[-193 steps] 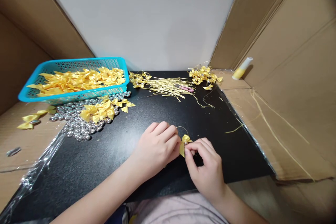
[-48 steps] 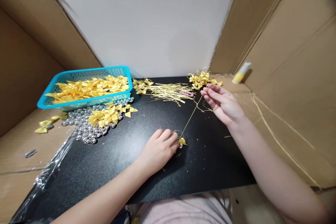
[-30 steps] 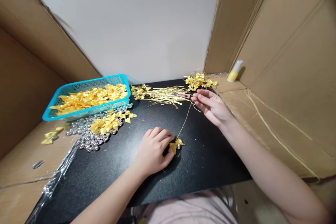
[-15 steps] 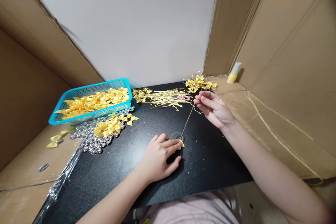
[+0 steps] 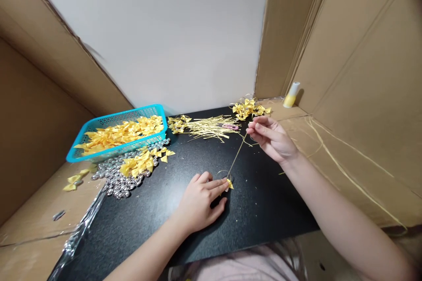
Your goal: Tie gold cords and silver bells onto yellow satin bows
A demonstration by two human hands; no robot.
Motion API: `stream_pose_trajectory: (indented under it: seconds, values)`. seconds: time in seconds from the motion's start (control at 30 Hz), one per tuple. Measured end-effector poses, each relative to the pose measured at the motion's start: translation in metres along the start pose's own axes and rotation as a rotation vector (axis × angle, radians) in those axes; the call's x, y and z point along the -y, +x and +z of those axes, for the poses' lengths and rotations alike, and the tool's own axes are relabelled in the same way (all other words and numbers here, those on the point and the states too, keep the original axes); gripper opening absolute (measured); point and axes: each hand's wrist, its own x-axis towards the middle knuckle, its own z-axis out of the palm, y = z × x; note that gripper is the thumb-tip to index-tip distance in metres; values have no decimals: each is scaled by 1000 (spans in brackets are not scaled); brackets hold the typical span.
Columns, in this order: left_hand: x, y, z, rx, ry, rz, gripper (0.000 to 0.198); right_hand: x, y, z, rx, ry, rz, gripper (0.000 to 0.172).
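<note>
My left hand (image 5: 206, 202) lies on the black board, its fingertips pressing a small yellow ribbon bow (image 5: 230, 184) down; the fingers cover part of the bow. A thin gold cord (image 5: 238, 155) runs taut from the bow up to my right hand (image 5: 272, 138), where thumb and fingertips pinch its end above the board. Beside the left fingertips a thin loop of cord stands up from the bow. Just behind my right hand sits a pile of yellow bows with cords (image 5: 249, 109).
A blue basket (image 5: 115, 116) of yellow bows stands at the back left, with silver beads (image 5: 114, 180) and loose bows (image 5: 140, 163) before it. Cut gold cords (image 5: 211, 127) and a pink clip (image 5: 231, 127) lie at the back. A white-and-yellow spool (image 5: 292, 95) stands right, near cardboard walls.
The view has shifted slightly. Both hands keep nearly the same pose, the cord still stretched between them and the bow still under the left fingertips.
</note>
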Motion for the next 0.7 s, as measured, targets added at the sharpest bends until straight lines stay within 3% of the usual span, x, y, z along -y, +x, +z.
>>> stream_pose_trajectory:
  seconds: [0.33,0.43,0.53,0.63,0.7]
  values:
    - [7,5,-6,-266,-261,-108,12,-7,-9,10,154,-71,76,20]
    - [4,13,-17,-302,-365,-174,34,-2,-16,28,270,-37,92,16]
    - [0,22,-28,-194,-544,-133,49,1,-20,44,357,-50,106,16]
    - [1,26,-28,-87,-840,-186,24,-3,-17,45,279,-109,72,20]
    - [5,27,-22,-177,-1098,-341,37,-10,-13,37,169,-204,16,20]
